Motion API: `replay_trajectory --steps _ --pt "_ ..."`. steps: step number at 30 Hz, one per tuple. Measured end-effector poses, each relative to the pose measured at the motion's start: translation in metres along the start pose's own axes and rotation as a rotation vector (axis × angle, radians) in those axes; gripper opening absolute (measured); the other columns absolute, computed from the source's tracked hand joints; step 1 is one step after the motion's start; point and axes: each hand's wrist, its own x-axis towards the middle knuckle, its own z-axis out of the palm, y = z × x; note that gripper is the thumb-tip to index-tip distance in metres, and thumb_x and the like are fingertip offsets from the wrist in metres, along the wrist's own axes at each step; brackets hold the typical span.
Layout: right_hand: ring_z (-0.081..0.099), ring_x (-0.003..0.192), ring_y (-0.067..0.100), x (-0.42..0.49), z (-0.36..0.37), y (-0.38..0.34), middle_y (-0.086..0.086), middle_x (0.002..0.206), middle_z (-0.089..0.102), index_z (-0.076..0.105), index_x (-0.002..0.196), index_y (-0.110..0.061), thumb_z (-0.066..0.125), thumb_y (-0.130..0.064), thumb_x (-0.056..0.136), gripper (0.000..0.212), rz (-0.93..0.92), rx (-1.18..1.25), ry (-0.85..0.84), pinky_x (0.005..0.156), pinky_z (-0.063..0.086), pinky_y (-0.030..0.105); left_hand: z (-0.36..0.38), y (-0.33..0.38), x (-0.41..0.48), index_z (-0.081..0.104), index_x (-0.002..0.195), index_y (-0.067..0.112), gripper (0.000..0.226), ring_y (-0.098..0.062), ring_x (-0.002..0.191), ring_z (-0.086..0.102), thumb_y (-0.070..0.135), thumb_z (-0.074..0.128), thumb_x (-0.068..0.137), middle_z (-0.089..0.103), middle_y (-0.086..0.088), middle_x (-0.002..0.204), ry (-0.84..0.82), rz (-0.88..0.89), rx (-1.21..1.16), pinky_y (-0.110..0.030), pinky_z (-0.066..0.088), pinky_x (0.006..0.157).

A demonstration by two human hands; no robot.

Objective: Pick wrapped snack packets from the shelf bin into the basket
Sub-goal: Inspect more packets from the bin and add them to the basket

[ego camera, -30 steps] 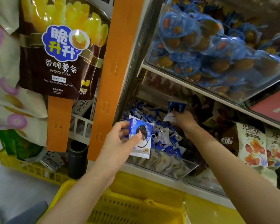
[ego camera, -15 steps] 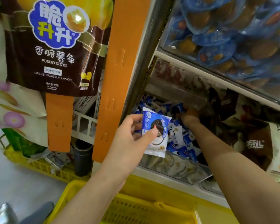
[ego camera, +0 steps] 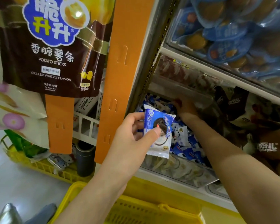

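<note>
My left hand (ego camera: pixel 132 135) holds a blue-and-white wrapped snack packet (ego camera: pixel 158 133) with a dark cookie picture, thumb pressed on its front, in front of the clear shelf bin (ego camera: pixel 184 172). The bin is full of several more blue-and-white packets (ego camera: pixel 186 143). My right hand (ego camera: pixel 184 109) reaches deep into the back of the bin among the packets; its fingers are hidden and I cannot tell what they hold. The yellow basket (ego camera: pixel 136 207) sits below both arms at the bottom of the view.
An orange hanging strip (ego camera: pixel 119 70) with a brown potato-sticks bag (ego camera: pixel 53 46) hangs at left. Above is a bin of blue wrapped snacks (ego camera: pixel 232 29). Brown and white snack bags (ego camera: pixel 265 143) fill the bin to the right. Another yellow crate (ego camera: pixel 44 167) stands on the floor.
My right hand has gone from holding a packet above the pile to reaching deeper into the bin's back. The left hand keeps its packet, and the view has moved closer.
</note>
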Motion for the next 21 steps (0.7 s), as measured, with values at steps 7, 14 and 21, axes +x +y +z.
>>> replay_trajectory --steps 7,14,21 --pt "0.052 0.113 0.028 0.013 0.003 0.006 0.011 0.132 0.052 0.05 0.129 -0.019 0.042 -0.014 0.097 0.033 -0.112 -0.078 -0.178 0.087 0.038 0.03 0.001 -0.002 0.0 0.053 0.109 0.029 0.028 0.013 0.079 0.061 0.019 0.063 0.084 0.065 0.012 0.1 -0.012 0.0 0.031 -0.001 0.043 0.055" --pt "0.055 0.095 0.021 -0.03 -0.025 -0.028 0.014 0.123 0.055 0.045 0.125 -0.015 0.036 -0.026 0.1 0.029 -0.091 0.143 0.006 0.074 0.041 0.027 0.005 -0.005 -0.003 0.053 0.113 0.025 0.03 0.009 0.082 0.063 0.018 0.062 0.086 0.065 0.01 0.103 -0.021 0.008 0.04 -0.003 0.044 0.058" --pt "0.061 0.077 -0.002 -0.159 -0.062 -0.073 -0.011 0.087 0.067 0.063 0.09 -0.03 0.035 -0.042 0.097 0.031 -0.235 0.596 -0.115 0.069 0.049 0.015 0.004 -0.013 -0.009 0.05 0.115 0.027 0.031 0.008 0.081 0.063 0.02 0.061 0.087 0.063 0.008 0.107 0.028 -0.041 0.048 -0.005 0.045 0.054"
